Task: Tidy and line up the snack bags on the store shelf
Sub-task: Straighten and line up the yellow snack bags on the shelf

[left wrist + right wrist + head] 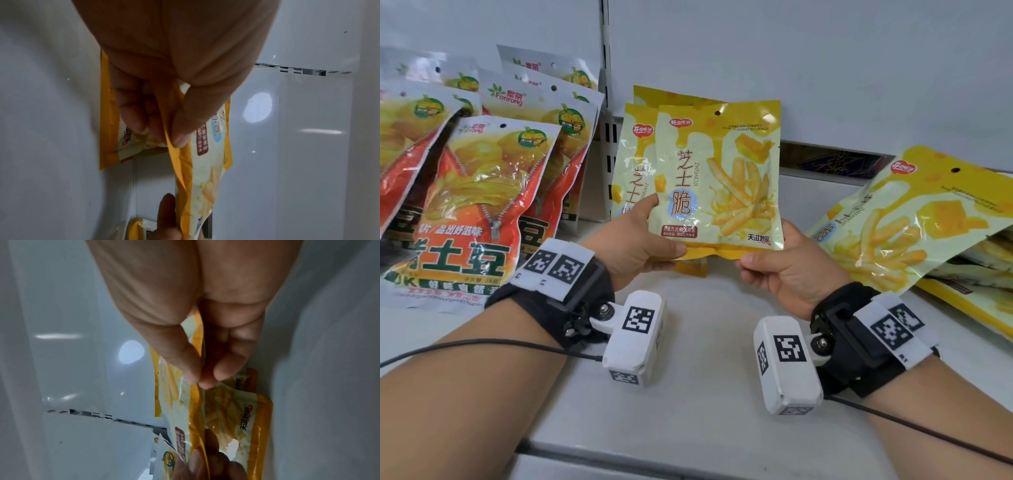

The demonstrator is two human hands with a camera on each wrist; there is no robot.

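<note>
A yellow and pale green cheese-stick snack bag (pixel 717 178) stands upright in the middle of the shelf, held by both hands. My left hand (pixel 643 240) pinches its lower left corner, thumb in front (pixel 185 116). My right hand (pixel 774 263) pinches the lower right edge, thumb on the front (pixel 185 360). The bag's bottom seam (pixel 180 162) runs between the two hands. Two more bags of the same kind (pixel 631 161) stand right behind it against the back wall.
Orange potato-chip bags (pixel 479 198) lean in rows at the left. At the right, several cheese-stick bags (pixel 914 219) lie tipped over in a pile. The white shelf surface (pixel 698 377) stretches toward its front edge. A slotted upright (pixel 606 68) runs up the back panel.
</note>
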